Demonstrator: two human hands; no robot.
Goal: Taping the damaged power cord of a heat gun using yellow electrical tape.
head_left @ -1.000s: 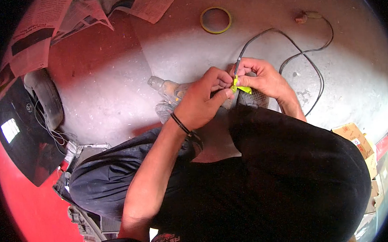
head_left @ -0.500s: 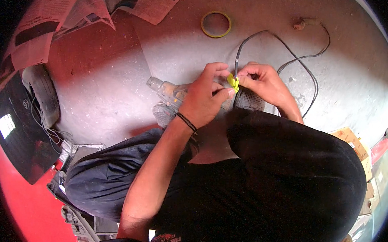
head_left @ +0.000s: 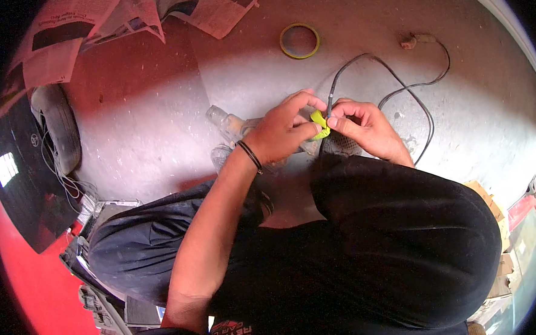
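Tape strip (head_left: 319, 119) between left hand (head_left: 285, 128) and right hand (head_left: 366, 129), cable (head_left: 368, 55) looping rightward on floor (head_left: 151, 131), plug (head_left: 419, 39) at cable's far end, tape roll (head_left: 300, 57) beyond hands, power tool (head_left: 232, 126) left, newspaper (head_left: 67, 32) far left

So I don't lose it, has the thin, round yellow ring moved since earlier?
No: the ring keeps its place right of the printed newspaper sheets.
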